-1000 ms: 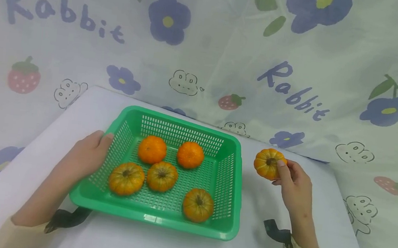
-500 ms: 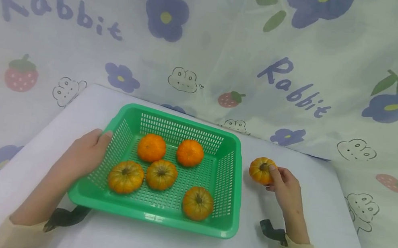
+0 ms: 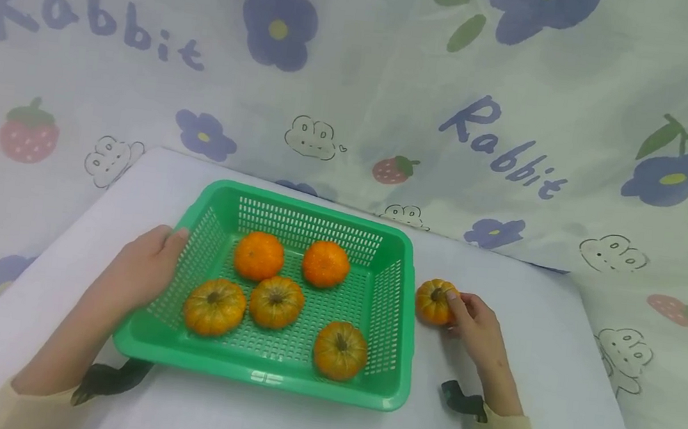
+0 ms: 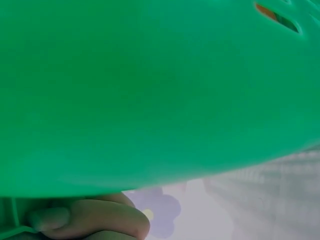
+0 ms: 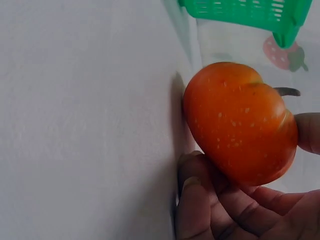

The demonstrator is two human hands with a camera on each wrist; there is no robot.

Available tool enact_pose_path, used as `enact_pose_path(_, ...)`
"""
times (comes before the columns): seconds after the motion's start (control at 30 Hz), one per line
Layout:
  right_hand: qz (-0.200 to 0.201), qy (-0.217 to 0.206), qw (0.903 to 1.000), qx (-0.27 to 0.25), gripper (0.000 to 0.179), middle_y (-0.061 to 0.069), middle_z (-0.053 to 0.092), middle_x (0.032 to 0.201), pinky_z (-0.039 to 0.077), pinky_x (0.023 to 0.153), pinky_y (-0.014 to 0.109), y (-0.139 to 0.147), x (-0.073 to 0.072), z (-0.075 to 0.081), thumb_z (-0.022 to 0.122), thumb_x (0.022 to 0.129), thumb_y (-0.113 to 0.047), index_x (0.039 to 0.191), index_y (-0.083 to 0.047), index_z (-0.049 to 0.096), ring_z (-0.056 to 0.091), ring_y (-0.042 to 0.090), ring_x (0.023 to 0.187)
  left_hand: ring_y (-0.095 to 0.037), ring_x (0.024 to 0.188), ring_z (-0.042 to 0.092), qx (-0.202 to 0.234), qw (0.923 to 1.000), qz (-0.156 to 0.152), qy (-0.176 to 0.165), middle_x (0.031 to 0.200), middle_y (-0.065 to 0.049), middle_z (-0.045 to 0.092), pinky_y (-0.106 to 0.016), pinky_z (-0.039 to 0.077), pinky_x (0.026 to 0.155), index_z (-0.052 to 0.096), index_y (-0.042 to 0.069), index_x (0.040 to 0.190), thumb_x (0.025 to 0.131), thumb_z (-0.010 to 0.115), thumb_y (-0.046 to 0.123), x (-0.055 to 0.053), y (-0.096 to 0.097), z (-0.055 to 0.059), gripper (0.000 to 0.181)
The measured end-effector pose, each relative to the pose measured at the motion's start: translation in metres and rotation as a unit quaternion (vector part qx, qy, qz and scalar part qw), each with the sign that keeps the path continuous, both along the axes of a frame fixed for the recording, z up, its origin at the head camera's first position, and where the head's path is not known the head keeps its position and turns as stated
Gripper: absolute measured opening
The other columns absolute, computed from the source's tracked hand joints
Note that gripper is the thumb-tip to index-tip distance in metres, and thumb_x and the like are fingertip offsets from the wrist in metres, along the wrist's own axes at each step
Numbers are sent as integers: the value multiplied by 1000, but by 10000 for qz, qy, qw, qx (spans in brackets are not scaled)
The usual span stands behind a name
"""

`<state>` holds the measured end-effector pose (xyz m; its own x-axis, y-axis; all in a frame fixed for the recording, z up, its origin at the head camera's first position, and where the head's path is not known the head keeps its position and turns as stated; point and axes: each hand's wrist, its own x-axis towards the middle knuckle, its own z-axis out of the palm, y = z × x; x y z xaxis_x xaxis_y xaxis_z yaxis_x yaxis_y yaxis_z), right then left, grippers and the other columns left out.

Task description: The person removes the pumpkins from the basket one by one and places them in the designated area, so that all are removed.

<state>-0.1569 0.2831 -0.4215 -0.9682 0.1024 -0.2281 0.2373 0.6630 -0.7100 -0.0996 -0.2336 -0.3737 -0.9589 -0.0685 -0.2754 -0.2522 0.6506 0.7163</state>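
Observation:
My left hand (image 3: 146,265) grips the left rim of a green plastic basket (image 3: 325,391); the left wrist view shows curled fingers (image 4: 100,217) under its edge. Inside lie two orange pumpkins at the back, one left (image 3: 259,257) and one right (image 3: 325,264), and three yellow-green striped ones toward the front. Just right of the basket, my right hand (image 3: 481,334) holds another small pumpkin (image 3: 434,302), thumb near its stem. In the right wrist view this pumpkin (image 5: 240,125) shows a smooth orange underside close over the table, with fingertips (image 5: 192,192) at the surface.
A white-covered table (image 3: 541,375) bears the basket. Behind and beside it hangs a pale curtain (image 3: 359,69) printed with flowers, rabbits and strawberries. A dark strap piece (image 3: 463,400) sticks out at my right wrist, another (image 3: 112,380) at my left.
My right hand has brought its pumpkin down and left, closer to the table and the basket's right side. The left hand keeps its grip on the rim.

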Motion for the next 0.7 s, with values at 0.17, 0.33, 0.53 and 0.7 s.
enact_pose_path(0.17,144,-7,9999,66,72,22,62,134,56,78,29,1,-3,-2,47,106,-62,140,1,55,64,27,94,-29,72,59,69,10000,18,9,94,-17,58,-41,55,58,46,0,121,111,16,58,1,0,0,66)
enact_pose_path(0.33,253,93,9996,97,68,22,64,131,56,78,28,1,-4,-3,48,107,-58,138,1,57,64,27,93,-28,71,59,46,10000,20,56,92,-17,57,-41,55,57,47,0,117,111,16,57,2,-1,1,65)
enact_pose_path(0.53,242,124,9996,57,62,19,66,124,56,78,25,2,-2,-5,50,108,-54,137,0,58,64,27,96,-28,69,59,143,9999,19,9,91,-16,58,-42,56,57,47,0,118,111,17,56,3,-1,0,64)
enact_pose_path(0.7,320,191,9993,36,60,19,67,122,57,78,26,2,-1,-4,51,108,-53,135,0,59,64,27,96,-28,70,59,137,9999,11,52,92,-16,58,-42,55,56,47,-1,118,112,17,55,2,-1,-1,63)
